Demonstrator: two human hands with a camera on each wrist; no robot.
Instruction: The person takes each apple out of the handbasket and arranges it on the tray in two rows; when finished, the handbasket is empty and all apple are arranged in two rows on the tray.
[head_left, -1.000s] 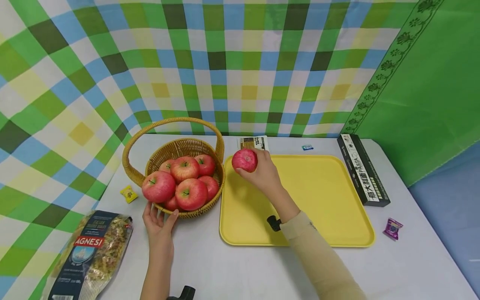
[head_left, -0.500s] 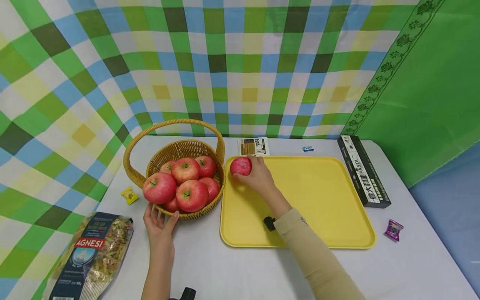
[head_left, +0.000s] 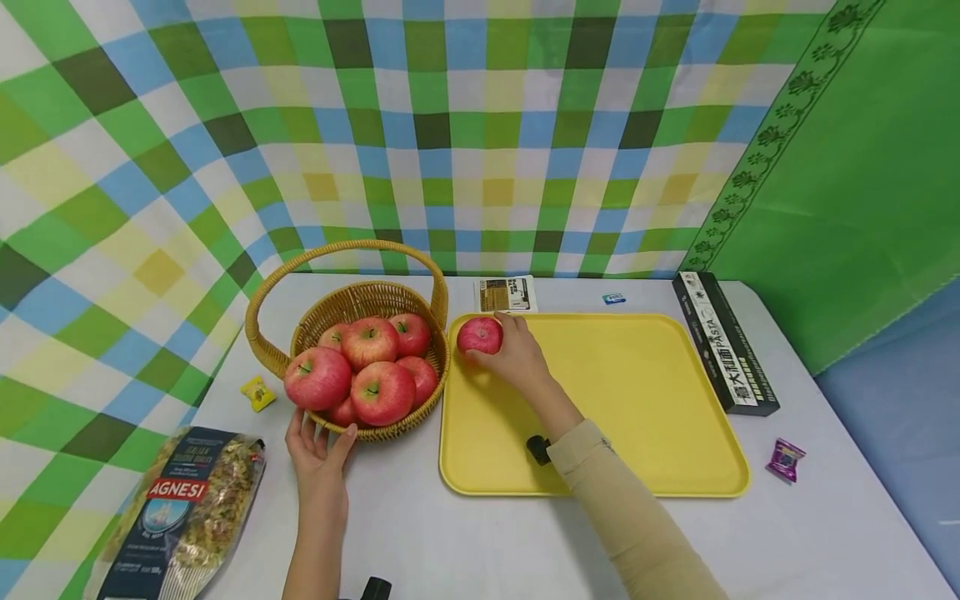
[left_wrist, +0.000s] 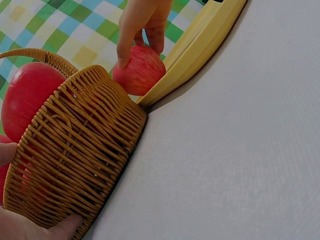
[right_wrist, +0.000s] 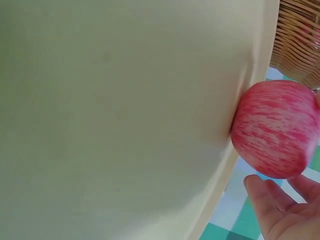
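Our half-curled right hand [head_left: 521, 358] held a round red apple [head_left: 477, 334]. Hasty release risked rolling it across the rectangular yellow tray [head_left: 637, 392] beneath.

We're holding left hand [head_left: 320, 458] forward, thumb standing apart from fingers; we're holding right hand [head_left: 517, 357] curved, right forearm [head_left: 633, 508] slanting inward.

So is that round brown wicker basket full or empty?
Fairly full: round red apples crowd the brown wicker basket, with bare weave behind them.
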